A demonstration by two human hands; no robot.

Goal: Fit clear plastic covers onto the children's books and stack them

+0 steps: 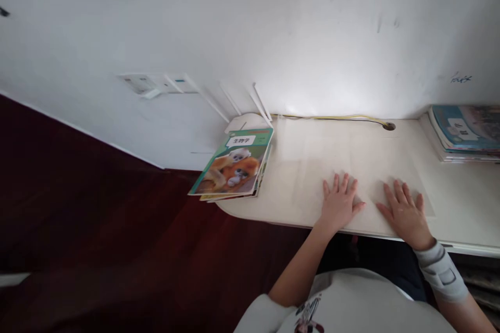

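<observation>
My left hand (pixel 339 203) lies flat near the front edge of the white desk (pixel 250 210), palm down with its fingers spread. To its right, my right hand (pixel 406 210) rests the same way, with a grey wrist brace (pixel 443 273) around the wrist. Under both hands is a clear plastic sheet (pixel 304 166), which spreads over the desk and shows faint creases and edges. Neither hand grips anything. Left of the sheet sits a small stack of books; the top one is a green biology textbook (pixel 236 164) with monkeys on its cover.
Another stack of books (pixel 469 127) stands at the back right. Behind the textbook is a white router-like device (pixel 248 121) with several antennas. Yellow and black cables (pixel 332 116) run along the wall into a desk hole (pixel 389 126). Dark red floor (pixel 164 250) lies to the left.
</observation>
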